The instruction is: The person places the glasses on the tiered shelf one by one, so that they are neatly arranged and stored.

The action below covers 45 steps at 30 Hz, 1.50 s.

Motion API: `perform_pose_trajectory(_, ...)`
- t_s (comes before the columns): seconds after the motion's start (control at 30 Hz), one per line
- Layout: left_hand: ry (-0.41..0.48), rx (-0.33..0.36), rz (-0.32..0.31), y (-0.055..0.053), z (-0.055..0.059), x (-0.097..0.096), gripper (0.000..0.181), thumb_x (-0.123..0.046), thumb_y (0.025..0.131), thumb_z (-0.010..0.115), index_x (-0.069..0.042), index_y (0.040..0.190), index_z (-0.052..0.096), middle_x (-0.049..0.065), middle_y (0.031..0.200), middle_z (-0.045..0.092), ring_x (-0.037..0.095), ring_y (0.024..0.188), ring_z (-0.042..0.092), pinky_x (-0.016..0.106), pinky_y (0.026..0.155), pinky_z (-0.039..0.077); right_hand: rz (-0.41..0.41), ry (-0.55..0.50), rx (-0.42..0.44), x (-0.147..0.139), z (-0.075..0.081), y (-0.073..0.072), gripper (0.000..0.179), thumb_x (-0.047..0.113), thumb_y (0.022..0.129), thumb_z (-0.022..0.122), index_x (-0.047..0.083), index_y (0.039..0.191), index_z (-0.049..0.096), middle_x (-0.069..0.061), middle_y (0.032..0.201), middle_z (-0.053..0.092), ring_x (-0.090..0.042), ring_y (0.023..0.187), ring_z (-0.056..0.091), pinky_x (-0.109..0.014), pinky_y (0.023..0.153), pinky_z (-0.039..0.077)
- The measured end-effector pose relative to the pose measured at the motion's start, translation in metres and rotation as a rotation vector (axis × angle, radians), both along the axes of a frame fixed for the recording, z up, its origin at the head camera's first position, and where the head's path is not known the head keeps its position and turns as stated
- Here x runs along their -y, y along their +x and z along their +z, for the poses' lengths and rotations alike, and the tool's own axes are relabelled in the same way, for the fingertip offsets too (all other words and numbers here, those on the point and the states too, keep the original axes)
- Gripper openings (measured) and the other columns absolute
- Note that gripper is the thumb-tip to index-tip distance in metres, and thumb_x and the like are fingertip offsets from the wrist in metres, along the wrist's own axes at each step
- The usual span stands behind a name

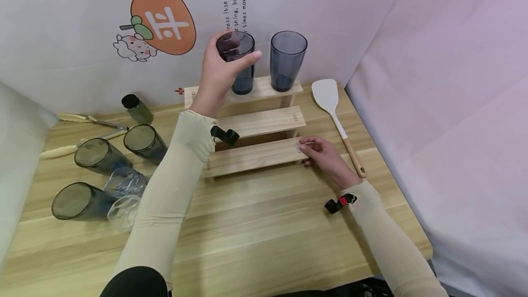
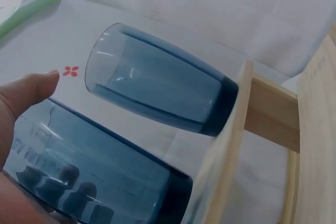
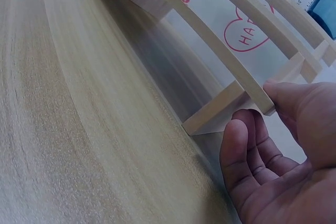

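My left hand (image 1: 220,70) is round a tall blue-tinted glass (image 1: 244,74) on the top step of a wooden three-step rack (image 1: 255,156). Through the glass, its fingers show behind; the thumb (image 2: 31,92) stretches across near the rim. A matching glass (image 1: 287,61) stands upright to its right on the same step. Down at the lowest step's right end, my right hand (image 1: 327,158) holds the board's corner. In the right wrist view, the thumb (image 3: 294,100) lies at the board's end and the other fingers curl beneath it.
On the left, three tinted glasses (image 1: 142,139) and two clear stemmed glasses (image 1: 123,212) lie or stand close together. Behind them are a dark-lidded jar (image 1: 138,110) and tongs (image 1: 66,151). A white spatula (image 1: 327,97) with a wooden handle lies right of the rack.
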<state>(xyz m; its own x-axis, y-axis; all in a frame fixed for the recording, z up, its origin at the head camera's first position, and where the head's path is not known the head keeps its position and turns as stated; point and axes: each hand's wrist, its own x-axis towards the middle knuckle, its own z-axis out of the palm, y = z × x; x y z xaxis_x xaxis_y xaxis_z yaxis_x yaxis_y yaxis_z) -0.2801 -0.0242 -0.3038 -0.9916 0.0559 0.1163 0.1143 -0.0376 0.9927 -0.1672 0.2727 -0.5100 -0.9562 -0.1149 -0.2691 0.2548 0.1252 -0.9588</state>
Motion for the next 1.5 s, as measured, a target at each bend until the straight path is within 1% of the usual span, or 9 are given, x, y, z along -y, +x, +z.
perform_pose_trajectory(0.3,-0.021,0.004,0.005,-0.001,-0.007,0.000,0.092,-0.024,0.075,0.092,-0.018,0.150,0.040,0.001,0.136,0.054,0.017,0.123,0.050,0.024,0.097,0.045,-0.006,-0.006,0.003,0.001,-0.002,-0.001,0.038,0.028,0.099,0.070,0.007,0.129,0.062,-0.013,0.121,0.064,-0.022,0.090,0.060,-0.035,0.073,0.057)
perform_pose_trajectory(0.57,-0.141,-0.011,0.039,0.000,-0.012,-0.001,0.097,-0.033,0.074,0.093,-0.024,0.152,0.037,-0.008,0.137,0.051,0.009,0.125,0.048,0.020,0.097,0.043,-0.010,-0.006,0.000,0.001,-0.002,-0.001,0.036,0.028,0.099,0.070,0.008,0.127,0.063,-0.012,0.119,0.065,-0.022,0.087,0.061,-0.036,0.072,0.058)
perform_pose_trajectory(0.7,-0.150,-0.027,0.032,0.004,-0.014,0.001,0.101,-0.036,0.075,0.092,-0.028,0.154,0.030,-0.007,0.145,0.045,0.008,0.130,0.042,0.019,0.102,0.038,-0.007,-0.002,-0.009,0.003,-0.002,0.000,0.035,0.029,0.099,0.070,0.009,0.127,0.063,-0.011,0.117,0.066,-0.022,0.087,0.061,-0.036,0.073,0.058)
perform_pose_trajectory(0.87,-0.211,-0.114,0.071,0.017,-0.020,0.013,0.106,-0.037,0.078,0.090,-0.029,0.157,0.021,-0.003,0.152,0.037,0.007,0.137,0.036,0.020,0.110,0.030,0.000,-0.009,-0.013,0.004,-0.002,0.000,0.036,0.030,0.099,0.069,0.009,0.128,0.062,-0.010,0.116,0.065,-0.022,0.085,0.061,-0.035,0.073,0.057)
perform_pose_trajectory(1.03,-0.192,-0.237,0.142,0.049,-0.024,0.037,0.110,-0.032,0.074,0.094,-0.019,0.157,0.023,-0.001,0.152,0.039,0.008,0.137,0.036,0.021,0.111,0.028,-0.007,-0.024,-0.019,0.004,-0.002,0.001,0.037,0.029,0.100,0.068,0.008,0.128,0.061,-0.011,0.118,0.064,-0.024,0.086,0.061,-0.035,0.072,0.057)
perform_pose_trajectory(1.13,-0.132,-0.279,0.202,0.076,-0.026,0.059,0.110,-0.045,0.070,0.091,-0.012,0.155,0.029,0.003,0.149,0.042,0.013,0.136,0.038,0.024,0.112,0.028,-0.012,-0.030,-0.021,0.004,-0.002,0.000,0.037,0.029,0.100,0.068,0.007,0.128,0.061,-0.011,0.118,0.064,-0.024,0.086,0.061,-0.035,0.072,0.057)
perform_pose_trajectory(1.23,-0.106,-0.278,0.318,0.099,-0.037,0.082,0.099,-0.044,0.074,0.089,-0.008,0.149,0.037,0.005,0.146,0.044,0.016,0.134,0.039,0.025,0.113,0.028,-0.012,-0.032,-0.019,0.004,-0.002,0.000,0.038,0.029,0.099,0.069,0.006,0.129,0.060,-0.011,0.118,0.064,-0.023,0.085,0.062,-0.035,0.073,0.058)
perform_pose_trajectory(1.37,-0.205,-0.255,0.518,0.112,-0.069,0.113,0.070,-0.022,0.086,0.085,-0.009,0.142,0.046,0.002,0.144,0.045,0.012,0.134,0.038,0.023,0.112,0.025,-0.017,-0.031,-0.015,0.004,-0.003,0.000,0.039,0.030,0.099,0.069,0.007,0.129,0.061,-0.009,0.117,0.065,-0.023,0.084,0.063,-0.036,0.073,0.058)
perform_pose_trajectory(1.5,-0.345,-0.231,0.670,0.119,-0.102,0.139,0.066,-0.028,0.087,0.084,-0.016,0.141,0.049,0.000,0.144,0.040,0.011,0.133,0.031,0.029,0.111,0.025,-0.018,-0.030,-0.009,0.005,-0.004,0.000,0.038,0.031,0.099,0.068,0.009,0.129,0.061,-0.009,0.115,0.065,-0.022,0.082,0.063,-0.034,0.071,0.058)
